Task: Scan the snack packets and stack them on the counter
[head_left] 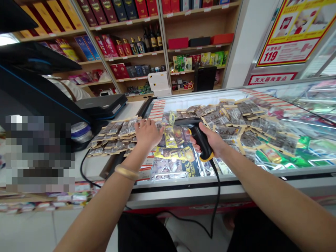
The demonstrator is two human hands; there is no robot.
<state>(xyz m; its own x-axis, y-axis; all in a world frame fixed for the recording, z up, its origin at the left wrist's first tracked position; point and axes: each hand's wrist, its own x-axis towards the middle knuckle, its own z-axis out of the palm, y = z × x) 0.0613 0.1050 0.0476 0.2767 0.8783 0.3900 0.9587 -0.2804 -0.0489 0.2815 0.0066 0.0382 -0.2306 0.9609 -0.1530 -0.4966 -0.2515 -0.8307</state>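
My right hand [210, 140] is wrapped round the grip of a black and yellow barcode scanner [202, 138], held above the glass counter with its head turned left. A black cord hangs from its base. My left hand [149, 132] lies with fingers spread at the right edge of a pile of small flat packets [114, 134] with tan edges; the fingertips are partly hidden. To the right of the scanner, a larger heap of similar packets [236, 117] covers the glass. Yellow snack bags [172, 138] show between my hands.
The glass-topped counter [168, 190] has a metal front edge. At left stand a black checkout terminal [42, 91] and a round tin [81, 133]. The scanner cord [216, 203] loops below the counter front. Shelves [126, 22] with boxes and bottles line the back.
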